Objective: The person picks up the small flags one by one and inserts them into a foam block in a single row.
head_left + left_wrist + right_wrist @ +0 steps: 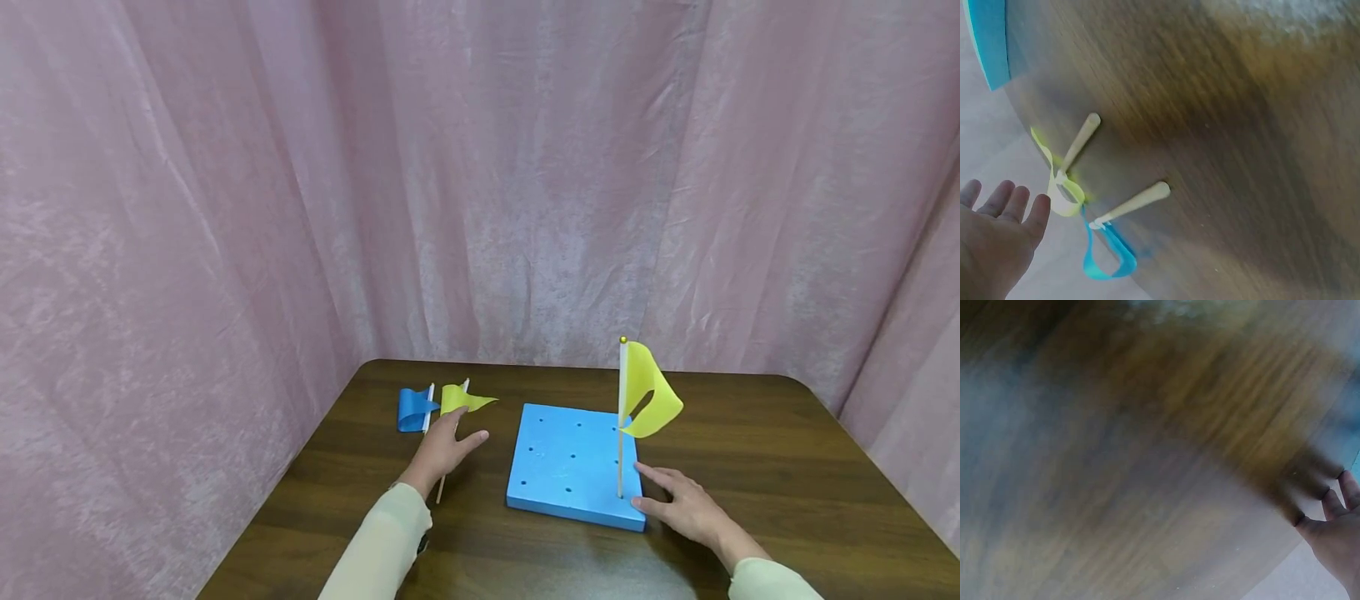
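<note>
Here's a pale cream left sleeve (381, 542) behind the bare left fingers (452, 419), a small dark patch (422, 544) at its edge! Behind the right fingers (654, 475), a matching right sleeve (771, 581).

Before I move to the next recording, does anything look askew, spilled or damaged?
Nothing stands out: the upright yellow flag is in the blue board, while the blue flag and other yellow flag lie on the table.

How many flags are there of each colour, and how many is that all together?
Yellow flags: 2 (one standing on the blue board, one lying on the table)
Blue flag: 1 (lying on the table)
Total: 3 flags
</note>
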